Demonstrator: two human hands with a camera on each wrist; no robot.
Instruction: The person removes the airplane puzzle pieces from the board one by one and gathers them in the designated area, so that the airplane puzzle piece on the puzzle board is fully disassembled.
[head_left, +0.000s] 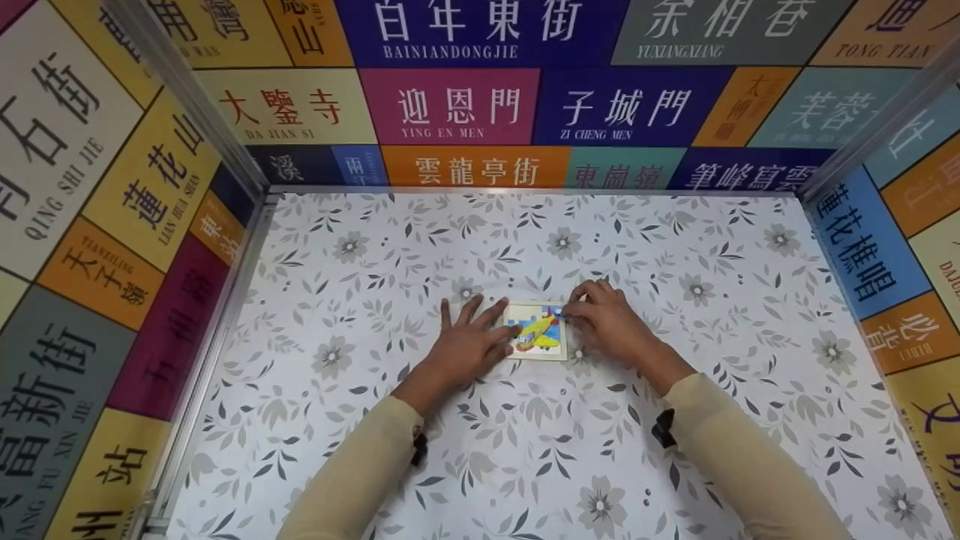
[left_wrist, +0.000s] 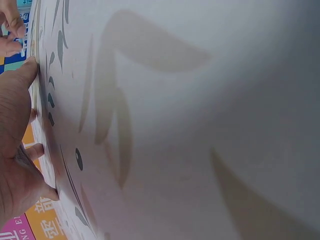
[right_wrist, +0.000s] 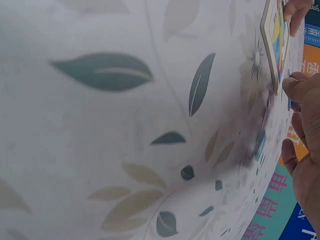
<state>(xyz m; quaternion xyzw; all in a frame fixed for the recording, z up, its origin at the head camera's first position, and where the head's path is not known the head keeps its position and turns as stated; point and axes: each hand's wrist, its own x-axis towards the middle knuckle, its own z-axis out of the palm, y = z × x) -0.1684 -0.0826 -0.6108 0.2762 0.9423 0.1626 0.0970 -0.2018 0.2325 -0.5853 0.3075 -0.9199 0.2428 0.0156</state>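
A small framed jigsaw puzzle [head_left: 535, 330] with a yellow and red airplane lies flat on the table; in the right wrist view its pale rim [right_wrist: 270, 45] stands out at the upper right. My left hand [head_left: 466, 349] spreads its fingers at the puzzle's left side, with the thumb and a fingertip on its edge. At the upper right corner, my right hand [head_left: 609, 319] pinches a small blue puzzle piece [right_wrist: 290, 104] between thumb and fingers. Most of that piece is hidden by the fingertips.
A white tablecloth [head_left: 360, 420] with grey flowers and leaves covers the table. Panels with large Chinese lettering [head_left: 457, 105] rise along the back, left and right sides. Dark bands [head_left: 664, 429] show at the sleeves.
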